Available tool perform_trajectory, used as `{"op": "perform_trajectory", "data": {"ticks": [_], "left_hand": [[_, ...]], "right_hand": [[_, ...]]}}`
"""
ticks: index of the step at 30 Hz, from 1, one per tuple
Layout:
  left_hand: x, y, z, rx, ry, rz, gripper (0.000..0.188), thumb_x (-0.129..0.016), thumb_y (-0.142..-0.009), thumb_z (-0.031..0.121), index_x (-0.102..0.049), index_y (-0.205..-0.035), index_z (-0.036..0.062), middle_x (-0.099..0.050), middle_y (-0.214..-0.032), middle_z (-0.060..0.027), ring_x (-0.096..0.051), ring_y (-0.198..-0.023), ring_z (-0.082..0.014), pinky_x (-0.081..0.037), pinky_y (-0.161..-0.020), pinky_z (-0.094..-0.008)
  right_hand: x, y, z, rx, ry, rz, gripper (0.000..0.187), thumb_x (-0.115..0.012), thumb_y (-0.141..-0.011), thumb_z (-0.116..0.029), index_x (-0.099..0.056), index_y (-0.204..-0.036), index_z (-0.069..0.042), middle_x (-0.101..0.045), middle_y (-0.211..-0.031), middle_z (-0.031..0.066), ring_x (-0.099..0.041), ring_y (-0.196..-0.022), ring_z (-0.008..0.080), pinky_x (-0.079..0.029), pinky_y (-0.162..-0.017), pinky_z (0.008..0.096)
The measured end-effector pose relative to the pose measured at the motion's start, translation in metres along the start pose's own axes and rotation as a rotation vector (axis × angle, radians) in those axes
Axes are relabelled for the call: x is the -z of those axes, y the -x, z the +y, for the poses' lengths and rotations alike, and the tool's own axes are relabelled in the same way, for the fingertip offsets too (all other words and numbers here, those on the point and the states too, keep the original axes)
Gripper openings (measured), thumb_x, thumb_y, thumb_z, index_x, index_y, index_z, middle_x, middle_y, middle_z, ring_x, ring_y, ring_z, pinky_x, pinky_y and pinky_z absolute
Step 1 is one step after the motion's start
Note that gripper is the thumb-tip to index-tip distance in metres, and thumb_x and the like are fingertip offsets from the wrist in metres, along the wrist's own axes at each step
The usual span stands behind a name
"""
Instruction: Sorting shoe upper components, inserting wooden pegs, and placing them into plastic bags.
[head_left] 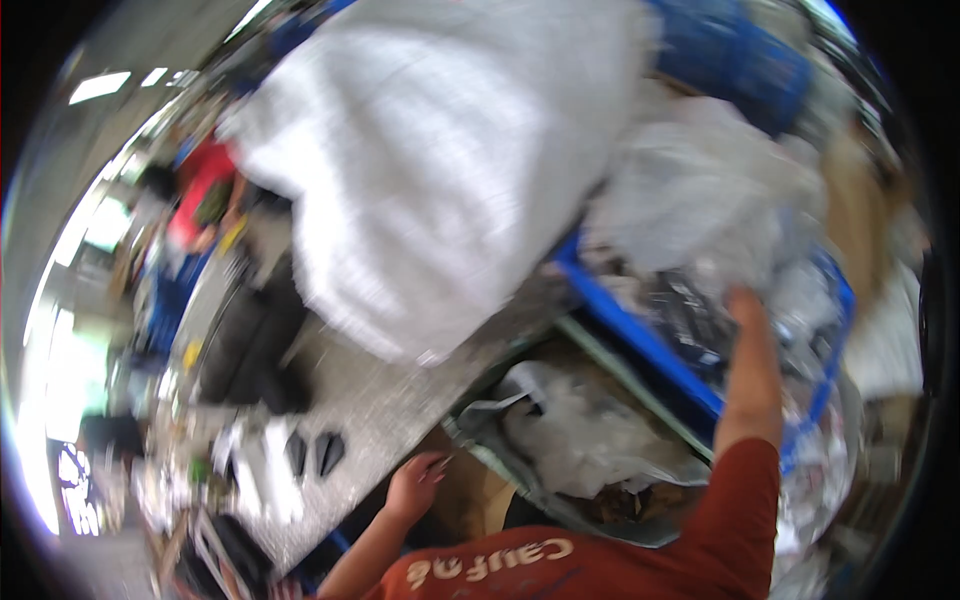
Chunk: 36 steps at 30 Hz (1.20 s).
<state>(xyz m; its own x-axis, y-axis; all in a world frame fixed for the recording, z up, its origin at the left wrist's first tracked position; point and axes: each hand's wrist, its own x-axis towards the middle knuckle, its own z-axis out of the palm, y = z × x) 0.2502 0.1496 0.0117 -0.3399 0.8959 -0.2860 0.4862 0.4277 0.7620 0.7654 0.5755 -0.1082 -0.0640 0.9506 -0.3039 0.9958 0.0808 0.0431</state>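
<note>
plastic film (712,200) lies just ahead of my right hand (743,306) in the blue bin (640,343); whether its fingers grasp any, i cannot tell. my left hand (412,487) hangs loosely unclenched.

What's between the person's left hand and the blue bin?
In the head view, a greenish bin with crumpled plastic inside lies between the left hand and the blue bin.

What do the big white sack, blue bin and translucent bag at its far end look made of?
White sack: probably woven plastic, soft sheen, broad folds; blur hides any weave.
Blue bin: likely rigid plastic, even colour, firm rim.
Translucent bag: apparently thin plastic film, crinkled and milky.
</note>
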Motion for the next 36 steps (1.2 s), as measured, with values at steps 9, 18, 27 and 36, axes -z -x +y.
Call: {"op": "perform_trajectory", "data": {"ticks": [9,18,27,36], "left_hand": [[0.013,0.051,-0.015,0.037,0.077,0.269,0.009,-0.059,-0.082,0.009,-0.058,-0.089,0.0023,-0.061,-0.077,-0.0056,-0.058,-0.066,-0.0152,-0.046,-0.061,-0.0247],[0.07,0.07,-0.05,0.473,1.232,0.498,0.015,-0.059,-0.082,0.005,-0.051,-0.095,0.004,-0.06,-0.076,-0.0037,-0.057,-0.063,-0.0099,-0.046,-0.055,-0.021],[0.137,0.099,-0.091,0.398,1.454,0.559,0.049,-0.064,-0.08,0.006,-0.036,-0.119,0.0012,-0.056,-0.081,-0.008,-0.058,-0.066,-0.0156,-0.049,-0.057,-0.0253],[0.199,0.124,-0.145,-0.323,-0.14,0.639,0.021,-0.069,-0.069,0.004,-0.062,-0.089,0.0035,-0.059,-0.087,-0.0106,-0.055,-0.082,-0.0284,-0.046,-0.069,-0.0338]], "right_hand": [[0.033,0.105,0.016,-0.41,-0.891,0.899,0.038,-0.055,-0.086,-0.024,-0.054,-0.116,-0.001,-0.058,-0.112,0.0122,-0.056,-0.1,0.0226,-0.042,-0.087,0.0318],[0.09,0.312,-0.401,1.246,-1.023,0.147,0.032,-0.069,-0.065,0.0,-0.058,-0.095,-0.006,-0.055,-0.1,0.0098,-0.055,-0.09,0.0221,-0.043,-0.082,0.0293],[0.043,0.405,-0.589,1.465,-1.033,-0.343,0.015,-0.066,-0.075,-0.007,-0.061,-0.089,-0.005,-0.061,-0.08,0.0062,-0.059,-0.074,0.0187,-0.048,-0.066,0.031],[0.019,0.435,-0.641,0.452,-1.263,-1.315,0.007,-0.059,-0.085,-0.009,-0.058,-0.087,-0.002,-0.06,-0.074,0.0045,-0.055,-0.061,0.0102,-0.047,-0.057,0.0228]]}}
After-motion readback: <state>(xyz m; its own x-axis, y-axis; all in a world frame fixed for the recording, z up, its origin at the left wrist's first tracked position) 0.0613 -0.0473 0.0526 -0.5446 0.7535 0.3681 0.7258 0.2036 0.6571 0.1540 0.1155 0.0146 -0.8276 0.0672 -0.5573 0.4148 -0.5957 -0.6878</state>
